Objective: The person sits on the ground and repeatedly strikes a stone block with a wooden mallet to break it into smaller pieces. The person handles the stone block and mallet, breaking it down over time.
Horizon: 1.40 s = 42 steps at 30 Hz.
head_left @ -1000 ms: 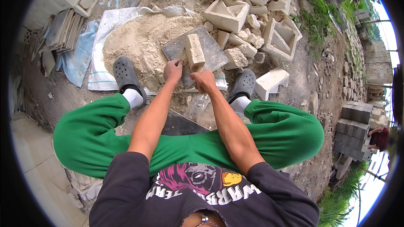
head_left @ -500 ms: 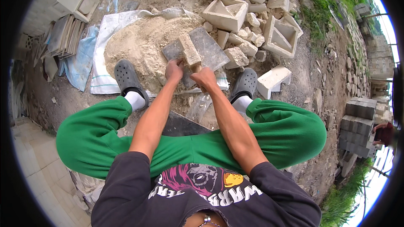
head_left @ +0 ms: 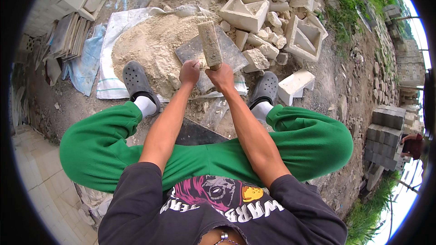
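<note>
My right hand [head_left: 220,77] is wrapped round the handle of a dusty wooden mallet [head_left: 210,43]. Its long, block-shaped head points away from me, over a flat dark slab [head_left: 233,53]. Close by on the left, my left hand [head_left: 189,73] is closed at the slab's near left side; what its fingers hold, if anything, cannot be made out. The slab lies partly on a heap of pale crushed rubble [head_left: 146,41], spread on a white woven sack [head_left: 111,81].
Broken pale blocks [head_left: 245,12] and chunks are piled beyond the slab to the right. A loose block [head_left: 296,84] lies by my right shoe [head_left: 264,88]. Thin panels [head_left: 71,36] lean at left. Grey bricks [head_left: 386,131] are stacked far right, near another person [head_left: 413,146].
The mallet has lifted and swung so its head points farther away from me, with my right hand slightly higher. My left hand has shifted only a little.
</note>
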Motion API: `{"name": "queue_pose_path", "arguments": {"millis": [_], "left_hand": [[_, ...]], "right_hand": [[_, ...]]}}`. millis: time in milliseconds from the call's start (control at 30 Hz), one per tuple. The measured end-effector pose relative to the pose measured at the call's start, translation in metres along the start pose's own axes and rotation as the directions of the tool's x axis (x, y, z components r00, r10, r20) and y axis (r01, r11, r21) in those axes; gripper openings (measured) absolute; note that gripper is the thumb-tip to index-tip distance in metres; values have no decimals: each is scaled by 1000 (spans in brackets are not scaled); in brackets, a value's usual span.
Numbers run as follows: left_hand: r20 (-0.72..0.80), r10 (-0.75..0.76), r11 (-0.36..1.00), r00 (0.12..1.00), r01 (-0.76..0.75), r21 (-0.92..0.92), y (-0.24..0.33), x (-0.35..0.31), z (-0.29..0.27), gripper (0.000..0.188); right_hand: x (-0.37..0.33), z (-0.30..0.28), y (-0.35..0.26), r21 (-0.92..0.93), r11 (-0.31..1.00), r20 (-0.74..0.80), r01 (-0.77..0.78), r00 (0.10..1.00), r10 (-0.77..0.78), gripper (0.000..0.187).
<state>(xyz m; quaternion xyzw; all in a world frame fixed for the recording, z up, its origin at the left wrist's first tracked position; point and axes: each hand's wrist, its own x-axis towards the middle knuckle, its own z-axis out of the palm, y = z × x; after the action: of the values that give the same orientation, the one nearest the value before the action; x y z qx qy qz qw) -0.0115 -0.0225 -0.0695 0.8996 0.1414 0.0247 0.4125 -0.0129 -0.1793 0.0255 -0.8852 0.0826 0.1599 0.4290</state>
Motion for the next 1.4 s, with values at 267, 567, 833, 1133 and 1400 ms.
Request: {"name": "queue_pose_path", "arguments": {"millis": [267, 567, 833, 1133, 1400], "left_hand": [[72, -237, 970, 969, 232, 74, 29, -3, -15, 26], [36, -217, 976, 976, 217, -5, 19, -3, -9, 22], [87, -297, 954, 951, 299, -11, 32, -4, -14, 24], [82, -248, 927, 965, 261, -268, 14, -4, -6, 24], [59, -346, 922, 936, 351, -165, 23, -4, -13, 27]], "right_hand": [[1, -9, 13, 108, 970, 137, -218, 970, 203, 41], [-1, 8, 9, 33, 998, -94, 54, 994, -51, 29], [2, -13, 13, -11, 993, 23, -119, 993, 119, 38], [5, -5, 0, 158, 983, -96, 94, 992, -80, 28], [11, -12, 19, -129, 964, 108, -232, 963, 247, 43]]}}
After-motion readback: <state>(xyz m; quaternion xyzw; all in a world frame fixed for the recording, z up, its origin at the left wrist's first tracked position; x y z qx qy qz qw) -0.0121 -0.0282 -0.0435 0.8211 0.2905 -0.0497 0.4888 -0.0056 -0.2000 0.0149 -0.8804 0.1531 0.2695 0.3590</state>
